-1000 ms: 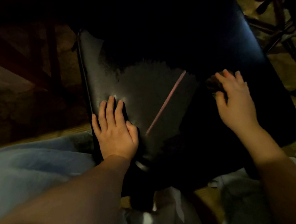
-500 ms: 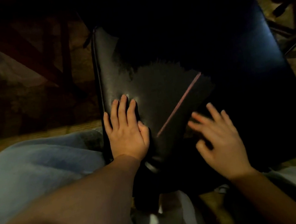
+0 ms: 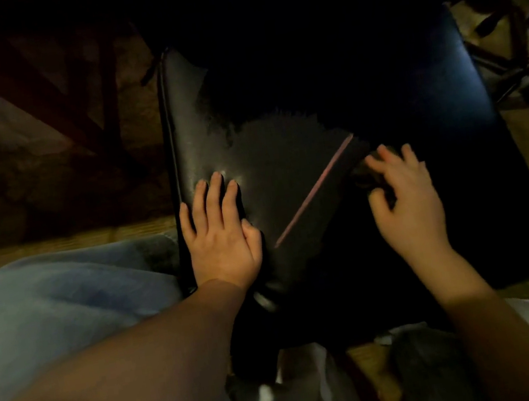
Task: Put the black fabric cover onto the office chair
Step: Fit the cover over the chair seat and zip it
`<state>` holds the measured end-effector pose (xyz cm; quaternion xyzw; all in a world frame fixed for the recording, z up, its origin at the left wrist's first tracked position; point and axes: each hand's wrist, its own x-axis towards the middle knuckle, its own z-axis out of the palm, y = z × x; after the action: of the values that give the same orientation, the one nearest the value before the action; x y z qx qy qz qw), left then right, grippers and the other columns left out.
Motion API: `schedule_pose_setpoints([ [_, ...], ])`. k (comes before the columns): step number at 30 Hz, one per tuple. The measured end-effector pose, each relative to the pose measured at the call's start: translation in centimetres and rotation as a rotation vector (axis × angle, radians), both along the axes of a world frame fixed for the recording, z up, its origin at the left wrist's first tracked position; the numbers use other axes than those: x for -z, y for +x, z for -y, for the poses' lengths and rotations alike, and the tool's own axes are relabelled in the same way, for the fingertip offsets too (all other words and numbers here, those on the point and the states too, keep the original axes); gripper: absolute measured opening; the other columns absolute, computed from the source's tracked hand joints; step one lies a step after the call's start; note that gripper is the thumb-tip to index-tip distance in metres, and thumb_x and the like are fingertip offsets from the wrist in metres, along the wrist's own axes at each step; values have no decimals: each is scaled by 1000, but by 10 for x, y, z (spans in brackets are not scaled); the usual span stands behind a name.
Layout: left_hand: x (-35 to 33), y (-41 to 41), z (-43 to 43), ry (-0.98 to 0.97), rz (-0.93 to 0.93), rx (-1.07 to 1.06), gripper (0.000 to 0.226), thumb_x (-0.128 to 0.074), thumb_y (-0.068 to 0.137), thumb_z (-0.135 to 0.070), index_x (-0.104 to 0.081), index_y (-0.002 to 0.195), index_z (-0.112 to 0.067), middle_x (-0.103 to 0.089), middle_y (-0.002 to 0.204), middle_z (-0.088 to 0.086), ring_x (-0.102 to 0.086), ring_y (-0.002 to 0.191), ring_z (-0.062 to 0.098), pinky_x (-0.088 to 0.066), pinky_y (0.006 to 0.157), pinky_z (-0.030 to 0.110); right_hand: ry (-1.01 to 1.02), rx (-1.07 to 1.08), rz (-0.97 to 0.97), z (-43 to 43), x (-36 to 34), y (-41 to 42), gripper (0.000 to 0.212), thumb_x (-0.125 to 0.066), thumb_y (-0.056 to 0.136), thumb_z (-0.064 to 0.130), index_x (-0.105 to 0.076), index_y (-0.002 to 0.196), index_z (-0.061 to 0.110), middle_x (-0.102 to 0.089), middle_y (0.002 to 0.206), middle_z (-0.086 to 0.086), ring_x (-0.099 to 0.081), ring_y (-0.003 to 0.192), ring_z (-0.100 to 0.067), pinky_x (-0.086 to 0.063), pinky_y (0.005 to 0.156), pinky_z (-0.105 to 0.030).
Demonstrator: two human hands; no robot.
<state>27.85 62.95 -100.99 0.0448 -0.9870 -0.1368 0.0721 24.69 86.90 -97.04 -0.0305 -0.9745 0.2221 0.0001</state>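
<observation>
Black fabric cover (image 3: 359, 173) lies over the dark middle of the office chair (image 3: 190, 125), its limits lost in shadow; a pink stripe (image 3: 313, 193) runs slantwise beside it. Left hand (image 3: 219, 238) lies flat with straight fingers on the glossy panel near its left edge, judged to steady the chair; right hand (image 3: 405, 200) curls its fingers round a fold of the cover, judged ready to draw it across. Room is free along the chair's left edge; another chair's metal base (image 3: 511, 70) crowds the right side.
</observation>
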Motion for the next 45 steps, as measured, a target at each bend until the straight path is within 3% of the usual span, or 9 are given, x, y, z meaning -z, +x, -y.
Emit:
schedule_pose_setpoints([
  [4, 0, 0, 0, -1, 2, 4, 60, -35, 83, -30, -46, 140, -12, -37, 153, 9, -25, 143, 26, -17, 115, 54, -129, -249, -44, 33, 5, 53, 45, -48, 79, 19, -64, 121, 13, -51, 140, -1, -31, 140, -23, -14, 120, -36],
  [11, 1, -1, 0, -25, 6, 8, 61, -36, 82, -30, -45, 140, -14, -36, 153, 8, -24, 143, 25, -13, 116, 50, -92, -512, -143, 37, 13, 77, 42, -52, 77, 22, -68, 116, 14, -55, 135, 2, -35, 139, -25, -20, 118, -44],
  [17, 1, -1, 0, -13, 9, 3, 61, -35, 82, -30, -46, 140, -13, -36, 153, 9, -24, 144, 26, -12, 116, 50, 21, -135, -72, 0, 7, 7, 50, -42, 80, 25, -61, 125, 19, -53, 140, -1, -29, 141, -31, -17, 115, -52],
  [23, 1, -1, 0, -9, 0, 3, 61, -36, 82, -30, -46, 140, -13, -37, 152, 9, -25, 143, 26, -14, 116, 51, 8, 156, -45, -22, 4, -28, 48, -46, 89, 10, -50, 136, 14, -42, 149, -7, -21, 144, -36, -15, 117, -54],
  [28, 2, -1, 2, -21, 8, 15, 61, -36, 82, -31, -45, 140, -13, -36, 153, 9, -23, 144, 26, -13, 116, 51, 32, 66, -11, -5, 2, -9, 49, -50, 89, 3, -50, 137, 13, -43, 148, -8, -22, 144, -32, -16, 118, -51],
  [35, 2, -1, 2, -10, 6, 20, 61, -36, 83, -31, -44, 140, -13, -35, 154, 9, -21, 144, 25, -11, 116, 50, -100, -465, -18, 37, 12, 72, 53, -46, 78, 21, -54, 131, 19, -45, 141, 3, -27, 142, -21, -9, 120, -33],
  [39, 1, -1, 2, -12, -4, 20, 60, -37, 83, -31, -45, 140, -12, -36, 153, 10, -22, 143, 25, -12, 115, 50, -53, -599, -95, 33, 9, 64, 50, -50, 77, 21, -58, 127, 19, -50, 138, 3, -31, 140, -25, -14, 119, -41],
  [41, 0, -1, 2, -15, -8, 20, 60, -37, 83, -31, -46, 139, -12, -37, 152, 10, -23, 143, 26, -13, 115, 50, 2, -575, -115, 25, 7, 45, 50, -48, 79, 23, -60, 127, 19, -49, 138, 6, -28, 141, -24, -11, 119, -42],
  [45, 0, -1, 2, -21, 2, 25, 61, -37, 83, -31, -45, 140, -12, -36, 153, 9, -23, 143, 26, -14, 115, 51, 28, -216, -52, 2, 6, -5, 53, -41, 82, 26, -56, 133, 19, -49, 144, -1, -25, 143, -28, -14, 117, -47],
])
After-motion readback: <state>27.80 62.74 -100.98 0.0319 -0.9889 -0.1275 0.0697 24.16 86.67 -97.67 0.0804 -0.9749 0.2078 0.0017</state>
